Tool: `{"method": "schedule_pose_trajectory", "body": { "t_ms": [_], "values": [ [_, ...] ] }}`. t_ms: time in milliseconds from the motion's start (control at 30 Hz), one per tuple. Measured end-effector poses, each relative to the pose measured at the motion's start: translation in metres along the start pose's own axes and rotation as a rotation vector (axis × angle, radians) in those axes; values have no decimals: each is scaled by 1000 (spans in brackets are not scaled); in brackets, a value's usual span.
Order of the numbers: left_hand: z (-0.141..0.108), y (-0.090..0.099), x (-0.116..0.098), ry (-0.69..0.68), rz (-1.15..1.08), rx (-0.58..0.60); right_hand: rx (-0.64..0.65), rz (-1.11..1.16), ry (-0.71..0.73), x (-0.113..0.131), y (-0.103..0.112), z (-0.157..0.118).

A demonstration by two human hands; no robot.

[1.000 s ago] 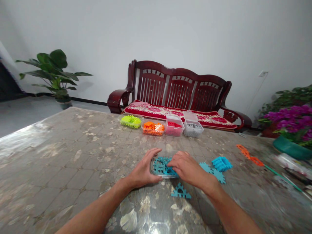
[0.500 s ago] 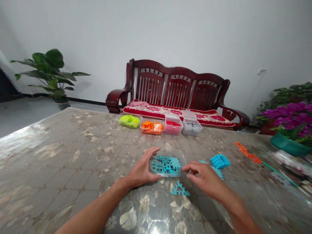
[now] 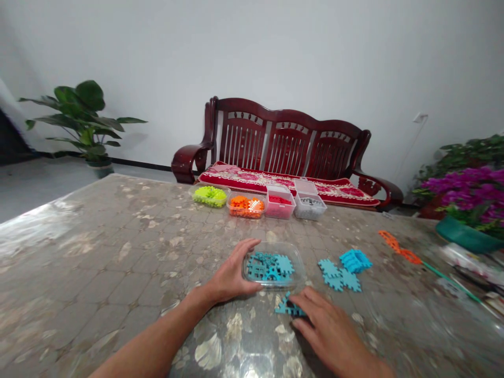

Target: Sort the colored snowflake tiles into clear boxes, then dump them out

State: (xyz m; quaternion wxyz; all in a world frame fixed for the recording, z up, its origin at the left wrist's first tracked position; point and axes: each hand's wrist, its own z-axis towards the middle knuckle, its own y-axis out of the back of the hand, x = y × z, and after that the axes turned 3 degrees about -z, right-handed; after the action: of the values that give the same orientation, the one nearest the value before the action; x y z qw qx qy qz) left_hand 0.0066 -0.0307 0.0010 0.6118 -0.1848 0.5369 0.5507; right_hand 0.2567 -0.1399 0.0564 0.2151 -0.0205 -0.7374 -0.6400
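My left hand [image 3: 233,272] is closed around the left side of a clear plastic container [image 3: 298,266]. Teal interlocking building pieces [image 3: 268,266] lie inside it, some openwork and some flat. My right hand [image 3: 328,328] reaches over the right part of a teal triangular building piece [image 3: 282,306] lying flat on the table. Its thumb and fingers are apart around that piece's right end, partly hiding it; contact is unclear. To the right of the container sit several flat teal square pieces [image 3: 331,273] and a brighter blue block-like assembly [image 3: 355,261].
Farther back stand containers of yellow-green pieces [image 3: 210,196], orange pieces [image 3: 246,207], red pieces [image 3: 280,203] and grey pieces [image 3: 310,206]. On the right are an orange linked strip [image 3: 399,248], a thin green stick [image 3: 451,281] and a flower pot [image 3: 468,234]. A wooden bench [image 3: 289,142] stands behind the patterned table [image 3: 129,257].
My right hand has moved from the container's right edge down toward me, onto the triangular piece. The flat square pieces are now uncovered. My left hand stays on the container.
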Motion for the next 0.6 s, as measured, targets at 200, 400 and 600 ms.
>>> {"method": "schedule_pose_trajectory", "body": {
  "t_ms": [200, 400, 600],
  "values": [
    [0, 0, 1, -23, 21, -9, 41, -214, 7, 12, -10, 3],
    [1, 0, 1, -1, 36, 3, -23, -250, -180, -4, -9, 0],
    [1, 0, 1, -5, 40, 4, 0, -57, 243, -23, 15, -10]
  ]
}}
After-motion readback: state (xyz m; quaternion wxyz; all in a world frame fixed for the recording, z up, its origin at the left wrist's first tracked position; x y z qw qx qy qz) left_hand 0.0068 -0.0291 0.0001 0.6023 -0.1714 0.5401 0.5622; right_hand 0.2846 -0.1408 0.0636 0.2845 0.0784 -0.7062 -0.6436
